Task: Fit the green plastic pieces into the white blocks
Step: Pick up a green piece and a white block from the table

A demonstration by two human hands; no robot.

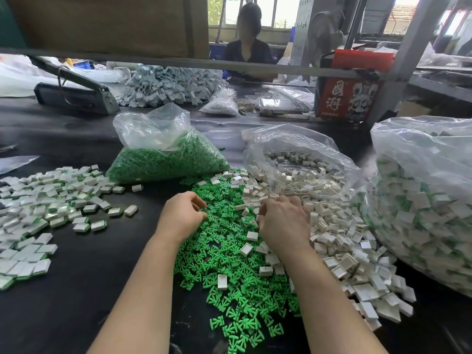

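Both bare hands are working low over the dark table top (76,290), right in the middle of the spread. The left hand (182,215) is hovering at the left edge of the loose heap of small bright-green plastic pieces (229,264), its fingers curled in with thumb and fingertips coming together over the heap; whether it is actually pinching a green piece, I cannot tell. The right hand (283,223) is lying knuckles-up where green meets white, fingers bent down into the pile of small white rectangular plastic blocks (339,241), and its fingertips are hidden, so I cannot tell if it is gripping a block.

The green pieces are fanning out from between the hands down toward the near edge, with a few white blocks sitting among them. The white blocks are spilling out of an open clear plastic bag (293,154) just beyond the right hand. Behind the left hand, a clear bag packed with green pieces (166,159) is slumping on the table. Off to the left, well apart from the hands, a scatter of white blocks showing green edges (46,208) is lying flat. At the far right, a big clear bag of white-and-green blocks (424,200) is bulging. Across the table another person in dark clothing (249,51) is sitting, beside a red printed carton (350,90).
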